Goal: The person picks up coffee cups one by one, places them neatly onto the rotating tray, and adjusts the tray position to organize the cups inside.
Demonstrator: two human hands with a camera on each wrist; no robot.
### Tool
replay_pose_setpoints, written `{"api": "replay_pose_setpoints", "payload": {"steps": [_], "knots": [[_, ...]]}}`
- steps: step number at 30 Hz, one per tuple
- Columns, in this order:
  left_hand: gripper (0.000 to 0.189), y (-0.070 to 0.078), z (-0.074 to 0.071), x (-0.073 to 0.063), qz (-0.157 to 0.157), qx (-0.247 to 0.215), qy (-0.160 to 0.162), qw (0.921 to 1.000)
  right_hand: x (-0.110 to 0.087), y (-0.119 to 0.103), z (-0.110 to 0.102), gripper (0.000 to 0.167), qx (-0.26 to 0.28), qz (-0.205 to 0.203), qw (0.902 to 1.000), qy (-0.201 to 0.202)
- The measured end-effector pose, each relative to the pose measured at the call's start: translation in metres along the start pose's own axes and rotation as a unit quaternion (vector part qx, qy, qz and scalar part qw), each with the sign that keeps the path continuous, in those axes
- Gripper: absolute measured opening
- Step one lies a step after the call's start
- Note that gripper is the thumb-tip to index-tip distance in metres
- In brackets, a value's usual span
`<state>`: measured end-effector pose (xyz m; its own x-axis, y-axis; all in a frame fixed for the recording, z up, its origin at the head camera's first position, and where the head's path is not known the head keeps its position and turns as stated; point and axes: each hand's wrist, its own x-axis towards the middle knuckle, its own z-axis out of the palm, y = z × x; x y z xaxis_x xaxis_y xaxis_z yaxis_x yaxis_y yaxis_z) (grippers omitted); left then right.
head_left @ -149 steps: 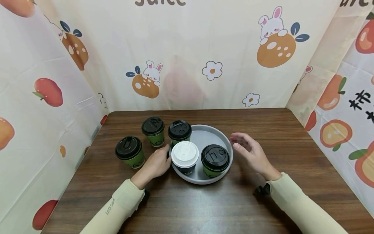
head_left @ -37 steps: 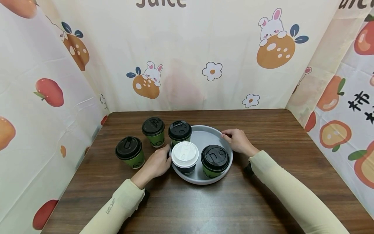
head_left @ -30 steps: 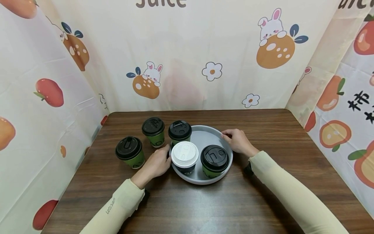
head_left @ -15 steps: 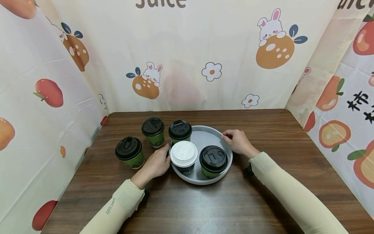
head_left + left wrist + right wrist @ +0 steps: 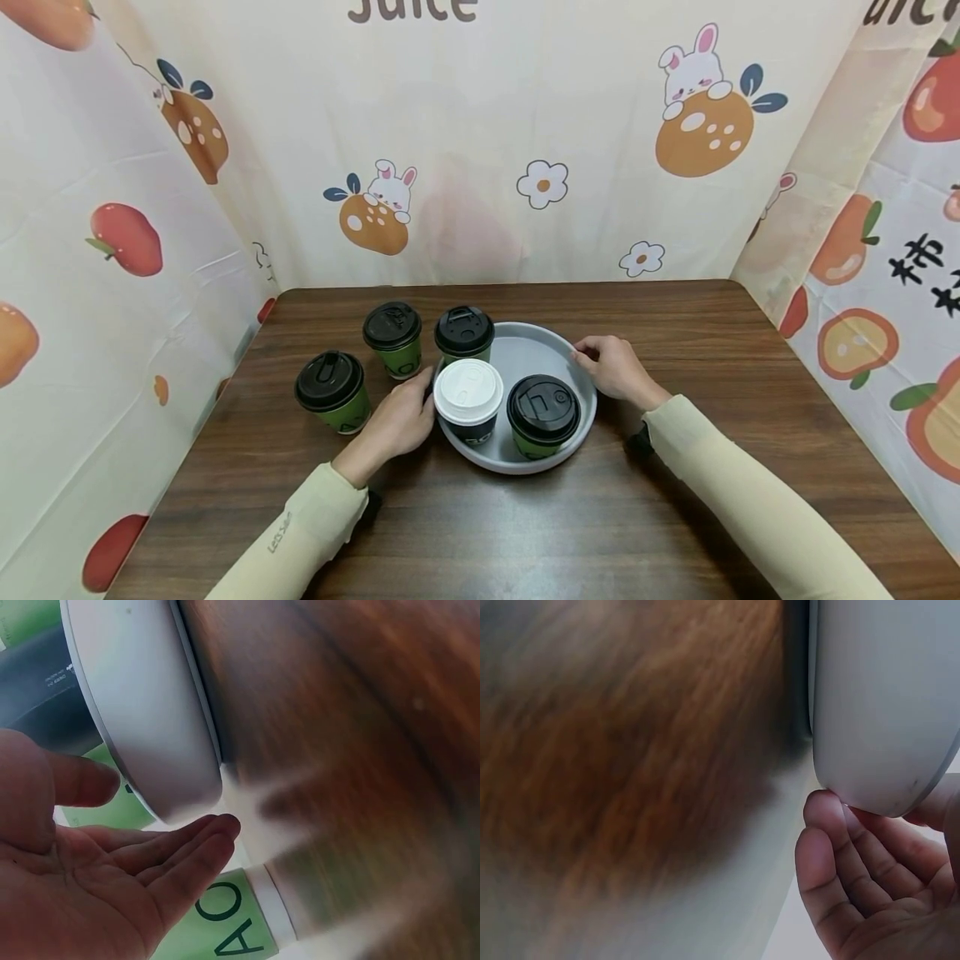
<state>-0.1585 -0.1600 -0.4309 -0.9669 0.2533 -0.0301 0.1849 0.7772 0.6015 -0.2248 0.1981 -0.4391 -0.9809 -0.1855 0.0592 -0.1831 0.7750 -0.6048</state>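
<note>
A round grey tray (image 5: 521,346) lies on the table with three lidded paper coffee cups on it. The white-lidded cup (image 5: 468,390) stands at its left front, a black-lidded green cup (image 5: 543,408) at its right front and another black-lidded cup (image 5: 463,329) at its back left. My left hand (image 5: 396,421) holds the tray's left side; in the left wrist view the thumb is at the rim and the fingers lie along the outer wall. My right hand (image 5: 617,371) pinches the right rim, fingertips (image 5: 826,810) against the outside, thumb mostly hidden behind the rim.
Two more green cups with black lids stand left of the tray: one further back (image 5: 393,337), the other nearer the left edge (image 5: 333,390), close to my left hand. The brown wooden table (image 5: 675,325) meets a printed curtain (image 5: 480,125) behind and at both sides.
My right hand has come in from the right and taken the rim. In the last second the tray has turned slightly clockwise; its front cups have shifted left, the back cup slightly right.
</note>
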Motion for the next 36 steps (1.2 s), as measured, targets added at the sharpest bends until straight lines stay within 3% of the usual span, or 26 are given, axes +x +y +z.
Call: {"api": "replay_pose_setpoints", "payload": {"steps": [36], "knots": [[0.055,-0.003,-0.006,-0.007,-0.002,0.003,0.023,0.9997,-0.02,-0.004,-0.005,0.017,-0.005,0.015,0.9999,-0.001]]}}
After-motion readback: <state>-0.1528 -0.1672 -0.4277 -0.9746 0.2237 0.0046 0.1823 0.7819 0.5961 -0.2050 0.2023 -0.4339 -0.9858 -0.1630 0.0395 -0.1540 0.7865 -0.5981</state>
